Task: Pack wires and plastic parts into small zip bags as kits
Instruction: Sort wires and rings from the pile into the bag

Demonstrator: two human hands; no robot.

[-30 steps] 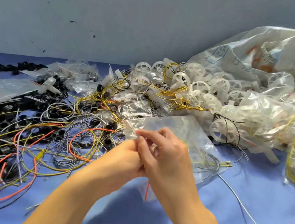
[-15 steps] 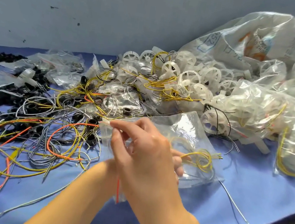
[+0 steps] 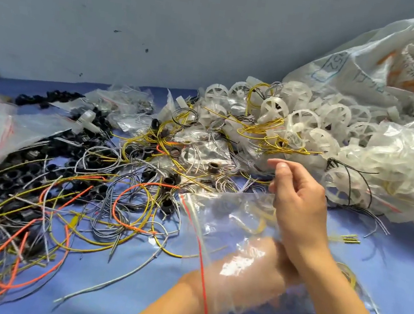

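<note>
Blue tabletop (image 3: pixel 395 266) strewn with wires (image 3: pixel 101 221), scuffed grey wall (image 3: pixel 167 18) behind

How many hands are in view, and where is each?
2. The right hand hovers above the bag, beside the wire pile; the left hand shows blurred through the bag, lower down. No others show.

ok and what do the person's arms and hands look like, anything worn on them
Both forearms are bare, with no sleeves in view. The right hand shows no glove, ring, watch or bracelet. The left hand shows only blurred through a clear zip bag, so rings there cannot be told; its wrist is bare.
</note>
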